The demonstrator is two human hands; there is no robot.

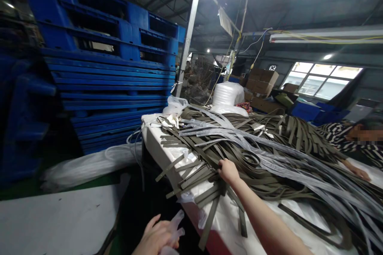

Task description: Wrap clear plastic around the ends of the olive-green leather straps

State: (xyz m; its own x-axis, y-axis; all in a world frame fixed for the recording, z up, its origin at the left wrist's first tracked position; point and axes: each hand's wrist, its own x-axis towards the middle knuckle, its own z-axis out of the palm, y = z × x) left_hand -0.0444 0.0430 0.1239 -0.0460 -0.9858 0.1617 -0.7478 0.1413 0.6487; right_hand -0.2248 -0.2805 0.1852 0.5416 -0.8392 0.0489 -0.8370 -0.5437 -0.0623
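Note:
My right hand point(229, 172) reaches over the table, fingers curled onto the dark olive flat strips point(206, 173) near their ends. Which strip it pinches is partly hidden by the hand. Low in the view, off the table's near edge, my left hand point(158, 236) is closed around a piece of translucent plastic sleeve point(176, 221), whose loose ends poke out past the fingers. Many olive strips lie in a tangled heap on the white-covered table point(155, 135), several ends hanging over its edge. Long clear plastic sleeves point(236, 137) run across the heap.
Stacked blue pallets point(119, 67) rise at the left, with a long plastic-wrapped bundle point(92, 165) on the floor before them. A white roll point(227, 95) stands at the table's back. Another person's hand point(359, 173) rests at the right. A post point(187, 44) stands behind the corner.

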